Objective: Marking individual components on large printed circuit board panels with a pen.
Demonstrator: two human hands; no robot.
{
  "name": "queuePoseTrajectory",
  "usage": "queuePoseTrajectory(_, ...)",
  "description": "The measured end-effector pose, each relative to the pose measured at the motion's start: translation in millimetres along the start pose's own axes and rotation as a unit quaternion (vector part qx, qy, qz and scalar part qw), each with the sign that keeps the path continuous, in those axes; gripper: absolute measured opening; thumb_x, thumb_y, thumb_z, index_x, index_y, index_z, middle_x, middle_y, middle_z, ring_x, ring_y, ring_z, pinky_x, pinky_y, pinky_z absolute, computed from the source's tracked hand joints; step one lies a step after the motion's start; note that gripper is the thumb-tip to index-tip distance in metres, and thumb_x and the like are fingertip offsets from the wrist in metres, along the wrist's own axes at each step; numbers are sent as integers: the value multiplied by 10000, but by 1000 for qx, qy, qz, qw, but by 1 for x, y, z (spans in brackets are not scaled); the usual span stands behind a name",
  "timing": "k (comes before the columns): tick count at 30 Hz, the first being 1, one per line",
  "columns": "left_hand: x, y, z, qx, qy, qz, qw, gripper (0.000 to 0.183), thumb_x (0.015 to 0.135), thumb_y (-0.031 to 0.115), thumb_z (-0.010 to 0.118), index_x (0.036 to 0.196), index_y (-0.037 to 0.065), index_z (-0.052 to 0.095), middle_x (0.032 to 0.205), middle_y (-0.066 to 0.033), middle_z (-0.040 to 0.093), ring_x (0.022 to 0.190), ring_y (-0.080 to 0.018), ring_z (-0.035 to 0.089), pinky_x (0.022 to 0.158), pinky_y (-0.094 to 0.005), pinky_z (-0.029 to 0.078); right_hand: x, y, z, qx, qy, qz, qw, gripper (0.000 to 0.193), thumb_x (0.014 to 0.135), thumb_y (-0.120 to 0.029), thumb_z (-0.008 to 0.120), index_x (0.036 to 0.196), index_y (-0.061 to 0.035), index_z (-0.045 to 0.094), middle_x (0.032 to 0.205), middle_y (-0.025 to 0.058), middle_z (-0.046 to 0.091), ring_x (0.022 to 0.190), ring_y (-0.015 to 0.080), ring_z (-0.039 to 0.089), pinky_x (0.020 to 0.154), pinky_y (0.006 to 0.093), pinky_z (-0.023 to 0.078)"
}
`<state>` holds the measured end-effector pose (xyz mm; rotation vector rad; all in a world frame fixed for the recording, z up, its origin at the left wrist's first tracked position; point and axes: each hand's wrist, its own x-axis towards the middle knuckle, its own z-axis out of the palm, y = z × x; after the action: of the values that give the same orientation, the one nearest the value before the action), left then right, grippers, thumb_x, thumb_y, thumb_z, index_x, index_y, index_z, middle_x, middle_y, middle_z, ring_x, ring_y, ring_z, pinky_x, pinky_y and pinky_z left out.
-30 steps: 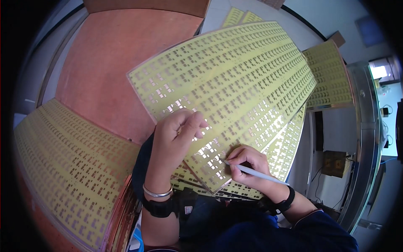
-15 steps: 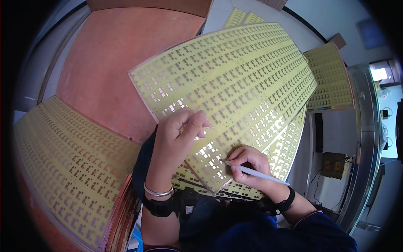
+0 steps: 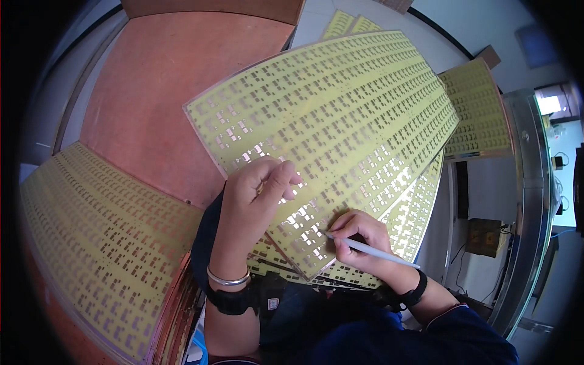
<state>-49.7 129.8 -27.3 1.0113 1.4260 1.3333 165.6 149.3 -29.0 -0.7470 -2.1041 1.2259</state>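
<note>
A large yellow-green circuit board panel (image 3: pixel 328 115) with rows of shiny copper pads lies tilted in front of me, on top of other panels. My right hand (image 3: pixel 362 239) rests on its near part, pinching a slim white pen-like tool (image 3: pixel 380 252). The tool's thin dark tip touches or nearly touches the pads just left of my fingers. My left hand (image 3: pixel 258 191) is curled closed over the panel's near left edge, thumb on top, and nothing shows between its fingers.
At the left, a stack of similar panels (image 3: pixel 109 243) sits on a reddish board (image 3: pixel 158 79). More panels lie beneath the top one (image 3: pixel 417 210) and stand at the right (image 3: pixel 477 109). A metal-framed glass edge (image 3: pixel 526 182) runs along the right, near a brown box (image 3: pixel 485 237) with cables.
The panel and my left hand have shifted very slightly left. My right hand and the pen-like tool stay almost in place.
</note>
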Motion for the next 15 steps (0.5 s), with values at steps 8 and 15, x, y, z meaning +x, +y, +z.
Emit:
queuePoseTrajectory(8, 1, -1, 0, 7, -3, 8, 1000, 335, 921, 276, 559, 768, -14, 629, 609, -26, 573, 599, -66, 544, 570, -220, 419, -1, 1, -2, 28, -2, 12, 1000, 95, 740, 5, 651, 771, -42, 574, 764, 91, 611, 683, 206, 603, 601, 291, 475)
queuePoseTrajectory(15, -1, 1, -2, 40, -27, -10, 999, 332, 967, 252, 492, 785, 4, 616, 752, -40, 646, 644, -63, 541, 638, -209, 438, 1, 2, -1, 21, -6, -9, 1000, 89, 743, 1, 651, 761, -43, 576, 737, 88, 612, 680, 210, 609, 598, 290, 478)
